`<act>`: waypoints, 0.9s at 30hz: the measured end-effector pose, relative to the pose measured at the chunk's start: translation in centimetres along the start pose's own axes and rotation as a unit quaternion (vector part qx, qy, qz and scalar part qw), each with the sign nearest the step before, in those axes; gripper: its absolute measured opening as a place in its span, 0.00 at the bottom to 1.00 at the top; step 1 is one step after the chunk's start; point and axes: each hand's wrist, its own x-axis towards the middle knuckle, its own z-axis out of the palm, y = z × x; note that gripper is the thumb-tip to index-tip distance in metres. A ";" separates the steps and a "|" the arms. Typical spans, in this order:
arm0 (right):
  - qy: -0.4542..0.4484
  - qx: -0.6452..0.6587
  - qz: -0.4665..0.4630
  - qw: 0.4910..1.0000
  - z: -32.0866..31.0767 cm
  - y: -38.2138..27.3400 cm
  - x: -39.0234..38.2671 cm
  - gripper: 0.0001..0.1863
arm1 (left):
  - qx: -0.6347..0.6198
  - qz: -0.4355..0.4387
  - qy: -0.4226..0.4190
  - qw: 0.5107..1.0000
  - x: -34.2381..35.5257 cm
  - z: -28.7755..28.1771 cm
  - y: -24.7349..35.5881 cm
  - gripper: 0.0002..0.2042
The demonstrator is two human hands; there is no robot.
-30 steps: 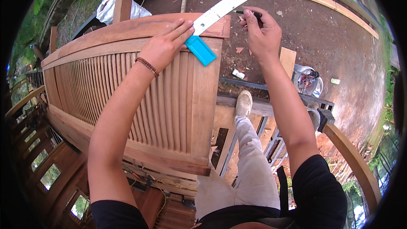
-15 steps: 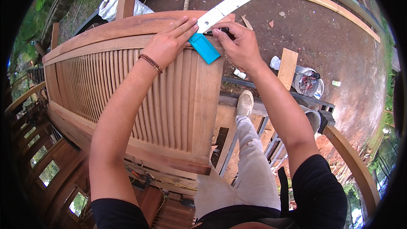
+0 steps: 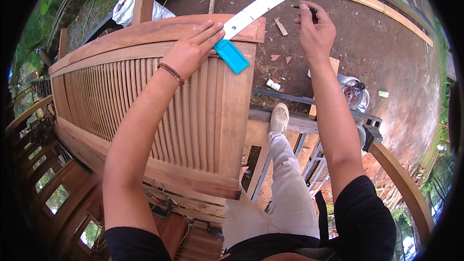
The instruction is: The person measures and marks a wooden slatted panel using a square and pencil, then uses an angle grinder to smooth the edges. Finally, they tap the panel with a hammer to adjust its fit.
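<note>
Outdoor dirt yard, slatted wooden door panel (image 3: 159, 111) lying flat across a metal frame (image 3: 309, 104). Left hand (image 3: 191, 50) pressed flat, fingers spread, at panel's top right corner, pinning a try square (image 3: 251, 19) whose blue stock sits at the corner, white blade running past the edge. Right hand (image 3: 316, 31) raised off the panel, pinching a dark pencil (image 3: 304, 7).

Try square (image 3: 251, 19), white blade and blue handle, lies flat across the slatted wooden door's (image 3: 159, 111) top corner. Dark pencil (image 3: 305, 8) held raised, off the wood.
</note>
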 end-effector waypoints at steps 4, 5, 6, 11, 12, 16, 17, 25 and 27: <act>0.002 0.182 0.215 0.959 1.1 0.0 -0.2 0.15 | -0.043 -0.038 -0.019 0.998 -0.3 0.1 0.3 0.27; -0.026 0.199 0.277 0.940 2.2 -0.2 -0.1 0.14 | -0.061 -0.048 -0.025 0.997 -0.2 0.0 0.3 0.27; -0.059 0.215 0.339 0.914 3.3 -0.4 0.1 0.13 | -0.057 -0.052 -0.014 0.997 -0.3 0.1 0.4 0.26; -0.044 0.244 0.275 0.929 4.8 -1.8 2.4 0.07 | -0.113 -0.133 0.039 0.984 -0.2 -0.7 2.4 0.25; -0.058 0.270 0.256 0.927 4.1 -3.1 1.4 0.07 | -0.142 -0.177 0.055 0.972 -0.8 -0.8 3.3 0.26; -0.097 0.341 0.196 0.914 -2.8 -7.2 -5.5 0.07 | -0.492 -0.304 0.236 0.781 -6.9 -1.7 13.0 0.30; -0.104 0.332 0.199 0.916 -3.8 -8.6 -8.2 0.07 | -0.613 -0.336 0.228 0.678 -9.6 -1.3 16.4 0.31; -0.257 0.166 0.346 0.887 -3.1 -10.1 -28.2 0.08 | -0.797 -0.493 0.126 0.324 -25.3 1.1 36.9 0.10; -0.351 0.108 0.294 0.883 -1.6 -10.9 -31.4 0.19 | -0.797 -0.497 0.191 0.286 -27.5 0.6 37.3 0.10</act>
